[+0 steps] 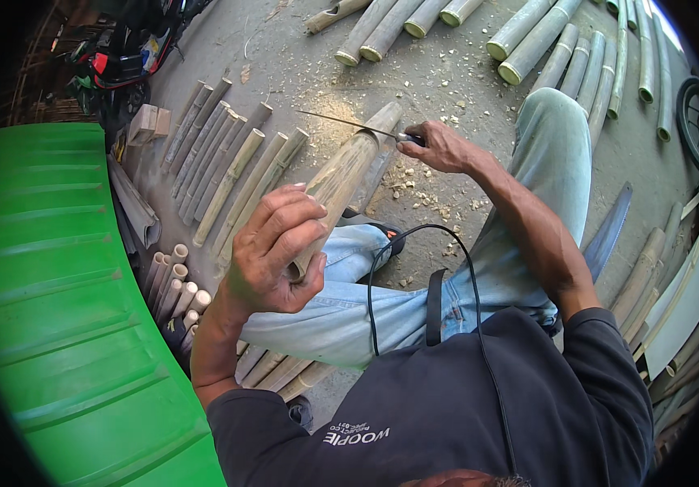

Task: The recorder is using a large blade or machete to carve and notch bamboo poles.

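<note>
1. Head view: closest, black shirt (447,406), with cord (474,280) looping over jeans (309,329). Could snag if swept by the right forearm.
2. Gripping bamboo (345,170) at its near end with left hand (280,235): fingers curled over the top, thumb low by the hollow end, closed as far as the girth allows. Slanting up and away from the left thigh, above shoe (396,238) and a lower piece (372,180); cannot tell whether resting on either.
3. Clasping a thin blade (348,123) by its handle with right hand (439,148), fist closed. Lying crosswise at the bamboo's far part, beside a dark curved gap; depth too small to judge.
4. Likely trouble: skidding along the smooth skin toward the left hand if pressed at a slant; rolling of the bamboo if held at one end only; splitting at the gap if twisted.
5. Tight on the left: tubes in a row (229,188), then a green sheet (49,268) with a long edge. On the right, past the bent knee, a saw (607,235), to be minded by the elbow.
6. Most room ahead, over floor scattered with chips (406,174), as far as green poles (520,49).
</note>
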{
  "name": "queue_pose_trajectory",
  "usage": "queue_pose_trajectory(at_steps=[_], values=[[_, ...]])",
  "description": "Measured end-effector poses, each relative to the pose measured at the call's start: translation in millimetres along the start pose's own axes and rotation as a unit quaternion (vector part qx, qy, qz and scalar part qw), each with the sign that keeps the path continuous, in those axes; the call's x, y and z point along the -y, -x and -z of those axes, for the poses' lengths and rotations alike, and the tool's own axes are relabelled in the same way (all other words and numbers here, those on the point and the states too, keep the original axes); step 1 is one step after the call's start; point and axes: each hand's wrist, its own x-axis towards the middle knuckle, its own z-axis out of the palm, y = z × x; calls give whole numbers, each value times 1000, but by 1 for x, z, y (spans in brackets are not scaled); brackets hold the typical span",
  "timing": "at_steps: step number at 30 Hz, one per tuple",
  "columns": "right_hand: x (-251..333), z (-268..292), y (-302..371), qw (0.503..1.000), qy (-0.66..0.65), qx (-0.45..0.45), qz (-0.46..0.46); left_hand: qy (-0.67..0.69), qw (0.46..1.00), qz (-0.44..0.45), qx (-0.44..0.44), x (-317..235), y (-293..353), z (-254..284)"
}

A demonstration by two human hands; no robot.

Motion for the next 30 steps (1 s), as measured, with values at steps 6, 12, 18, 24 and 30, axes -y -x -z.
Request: queue_pose_trajectory(at_steps=[6,12,18,24,30], values=[[9,-2,4,999,-4,-20,45,-1,999,10,30,-10,1,2],[-24,-15,-12,995,66,-53,-49,17,988,104,-116,8,-3,9],[-25,-34,-14,989,2,-136,-63,138,863,309,-375,68,16,58],[-47,-36,-9,970,-81,-152,-170,191,810,341,-436,117,8,69],[-26,-33,0,960,-1,-265,-90,288,737,181,-583,158,10,33]])
